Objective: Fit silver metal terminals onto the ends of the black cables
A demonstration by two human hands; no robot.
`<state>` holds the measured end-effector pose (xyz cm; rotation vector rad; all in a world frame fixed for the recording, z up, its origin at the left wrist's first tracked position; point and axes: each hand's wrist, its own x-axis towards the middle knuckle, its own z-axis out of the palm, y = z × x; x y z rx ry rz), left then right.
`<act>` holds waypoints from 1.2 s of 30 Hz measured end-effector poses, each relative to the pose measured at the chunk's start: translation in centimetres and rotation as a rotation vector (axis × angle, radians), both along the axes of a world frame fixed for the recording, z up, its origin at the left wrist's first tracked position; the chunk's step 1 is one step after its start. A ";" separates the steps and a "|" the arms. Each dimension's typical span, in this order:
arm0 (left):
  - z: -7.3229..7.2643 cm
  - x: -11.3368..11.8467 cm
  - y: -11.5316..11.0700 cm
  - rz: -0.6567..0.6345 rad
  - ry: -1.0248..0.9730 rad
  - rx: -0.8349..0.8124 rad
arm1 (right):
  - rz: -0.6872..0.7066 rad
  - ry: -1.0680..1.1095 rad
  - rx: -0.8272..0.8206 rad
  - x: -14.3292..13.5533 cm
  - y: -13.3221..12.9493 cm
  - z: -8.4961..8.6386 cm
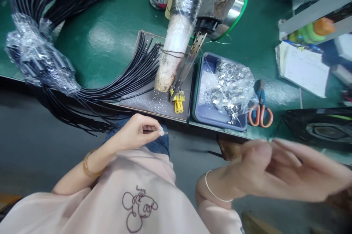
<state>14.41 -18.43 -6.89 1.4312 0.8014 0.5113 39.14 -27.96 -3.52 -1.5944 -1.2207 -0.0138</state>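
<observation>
My left hand (pixel 144 129) is in front of the table edge, above my lap. Its thumb and forefinger are pinched on the end of a thin black cable (pixel 165 133); only a short tip pokes out past the fingers, beside something whitish. On the right, close to the camera, my right hand (pixel 288 171) is raised and smeared by motion. Its fingers look partly bent, and whether they grip anything cannot be made out. A bundle of black cables (pixel 123 80) lies across a grey board (pixel 145 104) ahead of my left hand.
A soldering iron (pixel 192 54) points down to a yellow clip (pixel 178 104) beside a wrapped tube (pixel 170 54). A blue tray (pixel 198 106) holds bagged small metal parts. Orange-handled cutters (pixel 260 106) lie right of it. Plastic-wrapped cables (pixel 41 54) hang over the left edge.
</observation>
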 end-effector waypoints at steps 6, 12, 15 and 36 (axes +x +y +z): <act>-1.0 -1.1 -0.7 0.468 -0.098 0.057 | -0.108 -0.381 -0.440 2.9 3.9 1.4; -0.4 -1.1 3.3 0.531 0.255 0.965 | -0.121 -0.569 -0.773 5.2 6.7 0.5; -0.5 -0.4 4.9 0.417 0.524 1.092 | -0.133 -0.552 -0.778 4.9 7.4 0.3; 1.6 1.2 1.4 0.318 -0.208 -0.117 | 0.368 0.346 -0.056 -5.0 4.6 -0.2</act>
